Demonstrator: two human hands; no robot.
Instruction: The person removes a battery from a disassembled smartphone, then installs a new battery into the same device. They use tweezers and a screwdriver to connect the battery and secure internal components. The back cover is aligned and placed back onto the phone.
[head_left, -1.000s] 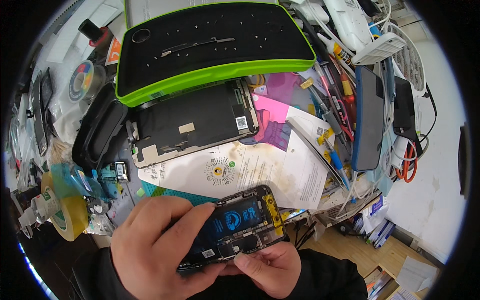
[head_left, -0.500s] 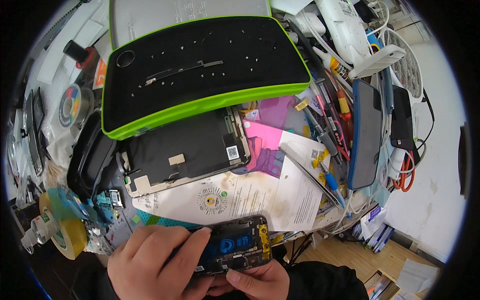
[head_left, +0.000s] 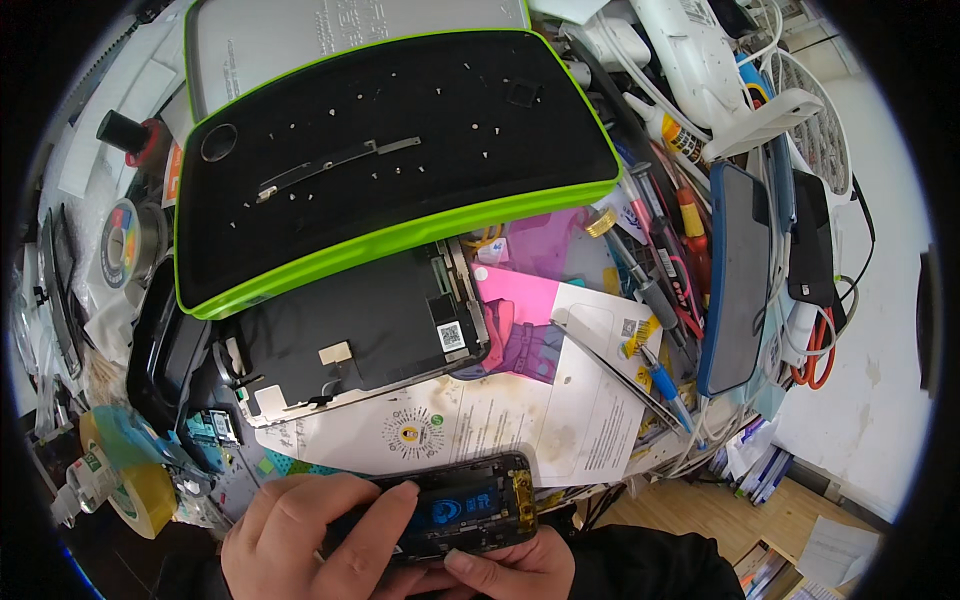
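An opened smartphone with bare inner boards, a dark battery with blue print and a yellow strip at its right end is held low in front of me. My right hand grips its lower right edge, thumb on the near rim and fingers underneath. My left hand is bent over its left end, fingers closed around that part and one fingertip at the far edge. Beyond lies a detached phone screen assembly, dark with a metal border. A green-rimmed black tray holds several tiny screws and a thin metal bracket.
A stained paper leaflet lies under the screen, with tweezers across it. Screwdrivers, a blue phone and tangled cables crowd the right. Tape rolls and a solder spool sit at the left.
My view has shifted a little, moving the tray and screen left and down in the picture. The phone tilts slightly differently; both hands keep nearly the same hold.
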